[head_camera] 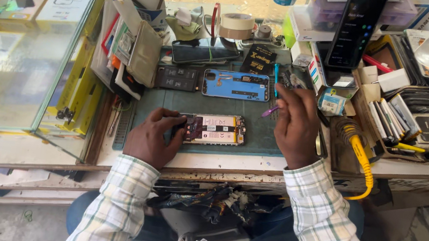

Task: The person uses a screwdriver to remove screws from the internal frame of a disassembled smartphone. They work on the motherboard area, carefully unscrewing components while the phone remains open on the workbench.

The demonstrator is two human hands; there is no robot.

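An opened phone with its insides showing lies on a dark green work mat. My left hand rests on the phone's left end, fingers pressing it down. My right hand hovers over the mat's right edge, fingers closed around a thin tool with a blue handle and a purple tip. Behind the phone lie a blue phone back panel and a black battery.
A glass display case stands at left. Card packets lean beside it. Tape rolls, a dark phone, an upright lit phone, boxes of parts and a yellow coiled cable crowd the back and right.
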